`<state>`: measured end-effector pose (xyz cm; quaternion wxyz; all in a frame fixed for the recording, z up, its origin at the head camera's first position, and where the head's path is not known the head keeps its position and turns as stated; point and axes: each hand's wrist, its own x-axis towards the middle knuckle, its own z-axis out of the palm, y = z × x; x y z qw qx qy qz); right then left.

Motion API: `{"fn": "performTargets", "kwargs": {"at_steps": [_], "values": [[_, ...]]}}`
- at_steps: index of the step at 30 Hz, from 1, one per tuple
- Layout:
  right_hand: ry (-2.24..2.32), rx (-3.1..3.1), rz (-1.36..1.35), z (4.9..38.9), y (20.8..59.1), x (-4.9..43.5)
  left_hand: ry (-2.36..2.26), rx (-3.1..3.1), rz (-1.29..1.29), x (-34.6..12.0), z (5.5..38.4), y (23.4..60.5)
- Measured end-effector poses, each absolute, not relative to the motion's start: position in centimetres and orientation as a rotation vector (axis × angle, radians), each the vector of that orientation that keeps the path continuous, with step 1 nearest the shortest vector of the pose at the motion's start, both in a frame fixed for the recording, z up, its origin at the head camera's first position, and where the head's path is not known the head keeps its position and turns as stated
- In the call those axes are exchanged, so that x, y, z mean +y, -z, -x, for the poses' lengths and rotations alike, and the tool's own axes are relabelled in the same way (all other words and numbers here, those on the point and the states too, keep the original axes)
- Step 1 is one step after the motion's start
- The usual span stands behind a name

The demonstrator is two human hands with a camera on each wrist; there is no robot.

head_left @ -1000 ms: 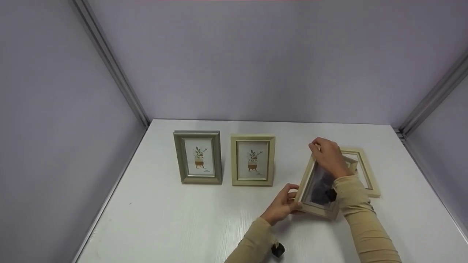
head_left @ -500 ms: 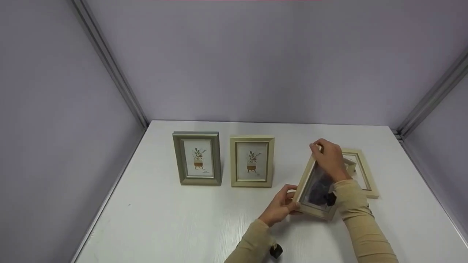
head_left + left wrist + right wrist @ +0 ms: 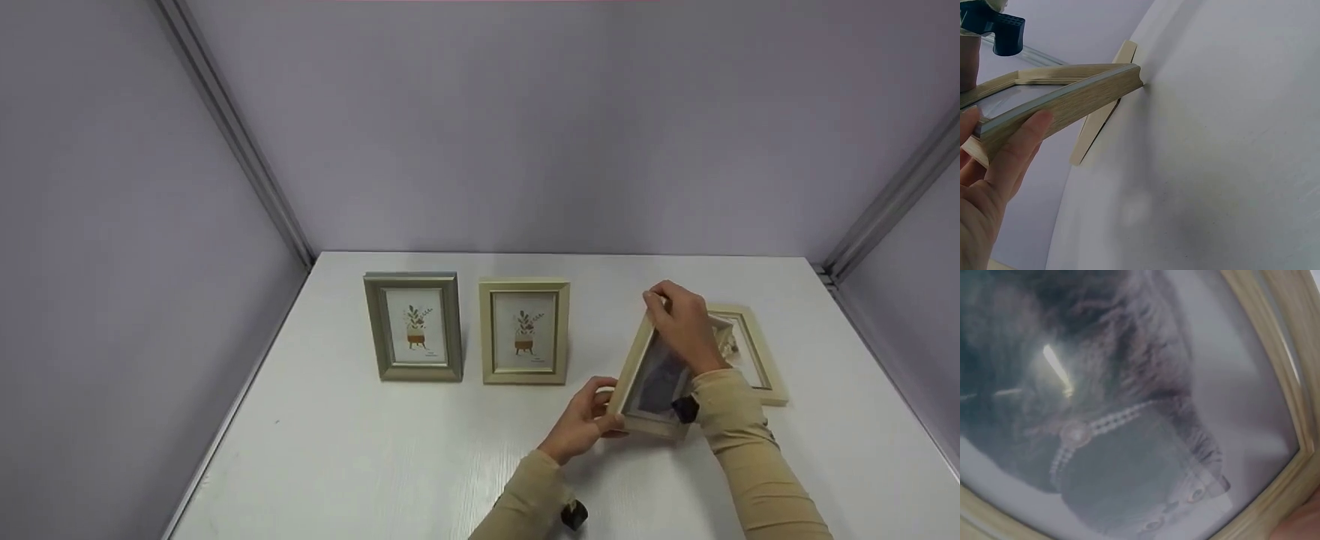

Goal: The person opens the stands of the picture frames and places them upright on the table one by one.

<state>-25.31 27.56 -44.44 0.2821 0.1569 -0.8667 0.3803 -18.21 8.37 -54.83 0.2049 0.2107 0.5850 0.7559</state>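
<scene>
Held tilted over the right part of the white table [image 3: 360, 450], with the flat frame [image 3: 763, 356] lying just behind: the tan frame [image 3: 634, 367]. Cannot tell whether touching the table along the bottom edge. Gripped at the lower left corner by the left hand [image 3: 589, 420], thumb on the front; pinched at the upper end by the right hand [image 3: 682, 322], thumb and fingers meeting over the rim.

Could slip or twist, probably, from being supported mainly along one side, leaving the far edge free to dip. Could also knock the flat frame if swung outward, being close by and partly screened behind the right sleeve [image 3: 724, 420]. Risks smudges on the clear pane [image 3: 1213, 343] from stray fingers, or a scratch from the dark wrist device [image 3: 685, 409]. Seems less likely to topple the pale gold frame [image 3: 488, 331] or the grey-green frame [image 3: 381, 330], both upright and well apart to the left.

Looks wooden close up, with fine grain along a thick, straight rail [image 3: 1067, 109] and a pale strip beside it. Shows through the glossy pane a furry grey cat picture [image 3: 1145, 343], beaded collar included, streaked by glare
</scene>
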Motion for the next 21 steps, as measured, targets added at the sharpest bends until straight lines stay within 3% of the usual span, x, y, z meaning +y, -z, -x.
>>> {"fn": "performTargets", "kwargs": {"at_steps": [21], "values": [[-0.906,-2.223,-0.482,25.2,42.9,26.7,-2.176,1.728,-0.667,9.0,18.1,54.4]]}}
